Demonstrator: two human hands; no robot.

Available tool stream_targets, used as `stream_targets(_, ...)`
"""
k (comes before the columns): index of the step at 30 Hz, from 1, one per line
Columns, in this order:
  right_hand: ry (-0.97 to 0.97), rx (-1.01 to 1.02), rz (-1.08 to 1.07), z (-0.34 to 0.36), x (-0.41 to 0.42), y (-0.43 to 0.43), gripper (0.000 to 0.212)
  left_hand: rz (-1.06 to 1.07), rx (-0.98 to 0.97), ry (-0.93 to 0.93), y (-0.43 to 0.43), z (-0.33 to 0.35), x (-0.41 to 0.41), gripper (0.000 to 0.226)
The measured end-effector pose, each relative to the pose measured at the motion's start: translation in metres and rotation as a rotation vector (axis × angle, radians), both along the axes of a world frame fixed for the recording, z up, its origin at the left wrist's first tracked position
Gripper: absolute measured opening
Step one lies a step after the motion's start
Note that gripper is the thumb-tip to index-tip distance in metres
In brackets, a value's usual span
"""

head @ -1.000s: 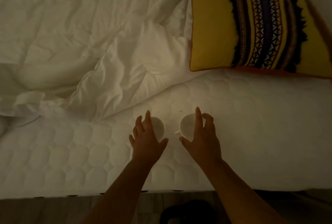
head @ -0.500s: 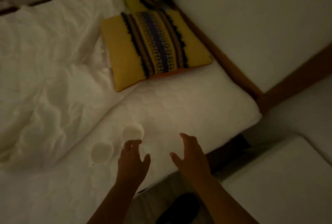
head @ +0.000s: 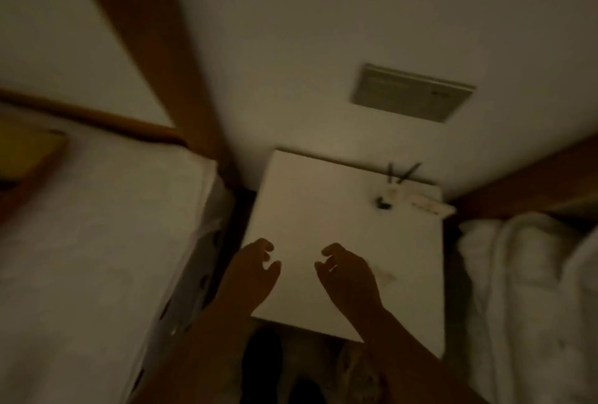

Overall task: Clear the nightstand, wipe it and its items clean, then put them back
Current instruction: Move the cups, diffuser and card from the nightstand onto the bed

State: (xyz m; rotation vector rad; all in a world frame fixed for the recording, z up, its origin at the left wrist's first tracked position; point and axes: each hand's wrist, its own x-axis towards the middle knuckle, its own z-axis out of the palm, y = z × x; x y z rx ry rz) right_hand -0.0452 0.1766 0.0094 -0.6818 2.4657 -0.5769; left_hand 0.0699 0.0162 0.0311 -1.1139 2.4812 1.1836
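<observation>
The white nightstand (head: pixel 326 209) stands against the wall between two beds, its top dim and blurred. At its back right corner sit a small holder with dark sticks (head: pixel 393 188) and a flat pale item (head: pixel 427 206) beside it. My left hand (head: pixel 252 271) hovers over the front left of the top with fingers loosely curled and holding nothing. My right hand (head: pixel 348 274) hovers over the front middle, also loosely curled and empty. The two white cups are out of view.
A white mattress (head: pixel 97 241) lies to the left with a yellow pillow's corner (head: pixel 29 151). A second bed with white bedding (head: pixel 524 290) is on the right. A grey panel (head: pixel 411 91) is on the wall above. A dark shoe (head: pixel 262 368) is below.
The view swung right from the bed to the nightstand. Both hands left the two cups on the mattress and now hover empty over the nightstand top.
</observation>
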Motion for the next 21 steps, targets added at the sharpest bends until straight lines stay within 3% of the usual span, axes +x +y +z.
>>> stream_targets(5,0.048,-0.002,-0.312,-0.002,-0.069,0.076,0.023,-0.254,-0.014,0.058,0.040,-0.012,-0.093,0.043)
stream_targets(11,0.145,0.014,-0.475,-0.010,-0.131,0.127,0.036,-0.322,0.010,0.080,0.069,-0.038,-0.179,0.076)
stream_targets(14,0.192,0.019,-0.452,-0.016,-0.162,0.129,0.049,-0.306,-0.079,0.126,0.070,-0.058,-0.215,0.089)
stream_targets(17,0.226,-0.033,-0.410,-0.025,-0.185,0.120,0.059,-0.258,-0.017,0.207,0.067,-0.076,-0.241,0.097)
stream_targets(19,0.266,-0.042,-0.382,-0.035,-0.197,0.110,0.066,-0.235,0.015,0.239,0.067,-0.087,-0.250,0.095)
stream_targets(21,0.271,-0.027,-0.366,-0.046,-0.205,0.100,0.067,-0.230,-0.077,0.207,0.070,-0.095,-0.254,0.084)
